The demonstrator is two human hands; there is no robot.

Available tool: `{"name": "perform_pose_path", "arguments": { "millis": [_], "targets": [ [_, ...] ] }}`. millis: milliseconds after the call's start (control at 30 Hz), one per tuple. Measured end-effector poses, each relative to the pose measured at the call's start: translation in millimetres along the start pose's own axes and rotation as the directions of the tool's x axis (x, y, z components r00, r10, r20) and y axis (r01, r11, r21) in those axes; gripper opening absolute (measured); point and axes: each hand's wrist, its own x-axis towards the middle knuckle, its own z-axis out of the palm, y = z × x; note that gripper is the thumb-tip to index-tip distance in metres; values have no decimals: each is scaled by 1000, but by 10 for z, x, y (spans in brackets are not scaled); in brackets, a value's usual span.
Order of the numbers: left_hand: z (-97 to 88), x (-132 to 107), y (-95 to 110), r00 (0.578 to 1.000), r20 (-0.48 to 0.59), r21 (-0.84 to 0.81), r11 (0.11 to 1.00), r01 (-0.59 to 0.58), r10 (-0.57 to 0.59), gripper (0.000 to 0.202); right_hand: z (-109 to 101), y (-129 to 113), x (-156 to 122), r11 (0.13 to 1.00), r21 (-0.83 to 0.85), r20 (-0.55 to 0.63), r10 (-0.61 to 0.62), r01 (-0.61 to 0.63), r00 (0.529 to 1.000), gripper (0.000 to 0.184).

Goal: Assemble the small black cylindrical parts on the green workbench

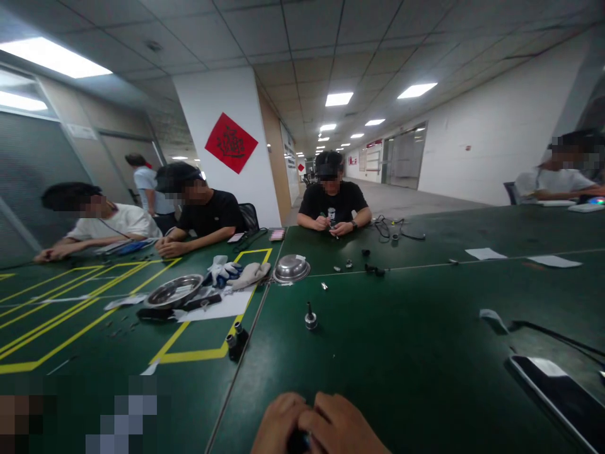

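Note:
At the bottom edge of the head view my left hand (278, 424) and my right hand (341, 426) meet, both closed around a small dark part (300, 440) that is mostly hidden between the fingers. They rest over the green table (401, 353). A small metal fitting with a black stem (310, 318) stands upright on the table ahead of my hands. A dark cylindrical part (236, 340) lies further left on the table seam.
A phone (558, 394) with a cable lies at the right. Two metal bowls (291, 268) (174, 291), gloves (236, 272) and white paper (222, 306) sit ahead on the left. Several people sit around the table; one opposite handles small parts (331, 217). Yellow tape lines mark the left side.

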Motion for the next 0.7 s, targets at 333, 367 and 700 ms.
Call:
{"name": "perform_pose_path", "arguments": {
  "millis": [333, 367, 700],
  "targets": [
    [32, 3, 192, 987, -156, 35, 999, 35, -29, 14, -345, -93, -103, 982, 189, -28, -10, 15, 1000, 23],
    [29, 16, 195, 988, -150, 33, 999, 32, -27, 13, -352, -98, -105, 982, 186, -35, -12, 18, 999, 22],
    [26, 19, 215, 981, -194, -244, 969, -49, 1, 49, -326, -113, -95, 962, 274, -104, 38, -9, 994, 20]
  ]
}}
